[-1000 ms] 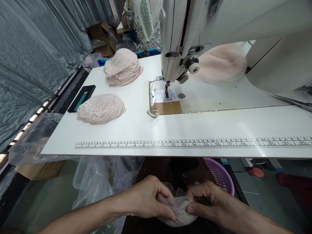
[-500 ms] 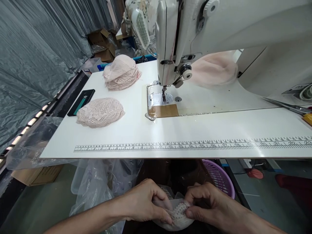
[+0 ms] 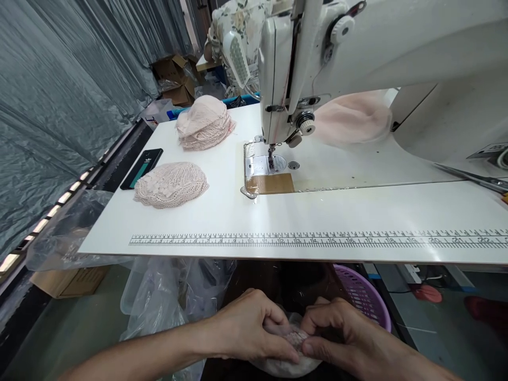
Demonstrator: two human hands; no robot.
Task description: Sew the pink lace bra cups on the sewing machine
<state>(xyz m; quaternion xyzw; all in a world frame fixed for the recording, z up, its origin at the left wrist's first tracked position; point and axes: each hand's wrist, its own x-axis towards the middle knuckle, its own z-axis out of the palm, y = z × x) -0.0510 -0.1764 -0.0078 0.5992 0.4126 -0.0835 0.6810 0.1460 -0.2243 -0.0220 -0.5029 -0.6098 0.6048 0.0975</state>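
Note:
Below the table's front edge, my left hand (image 3: 248, 328) and my right hand (image 3: 341, 336) meet over a small pale pink lace piece (image 3: 292, 349). Both hands are closed, their fingers pinching the piece from either side, thumbs nearly touching. Most of the piece is hidden under the fingers. Up on the white table (image 3: 317, 211) stands a white sewing machine (image 3: 317, 69) with its needle plate (image 3: 264, 166) bare. Two stacks of pink lace cups sit at the left: a flat one (image 3: 170, 184) near me and a taller one (image 3: 204, 123) farther back.
A black phone (image 3: 142, 168) lies by the table's left edge. A ruler strip (image 3: 317, 239) runs along the front. Pink fabric (image 3: 353, 121) lies behind the machine, scissors (image 3: 472, 177) at the right. Clear plastic bags (image 3: 166, 301) and a purple basket (image 3: 361, 296) sit under the table. A person in floral cloth (image 3: 234, 26) works beyond.
My fingers have drawn closer together over the lace piece, covering more of it. The view has shifted slightly; the table's things have not moved.

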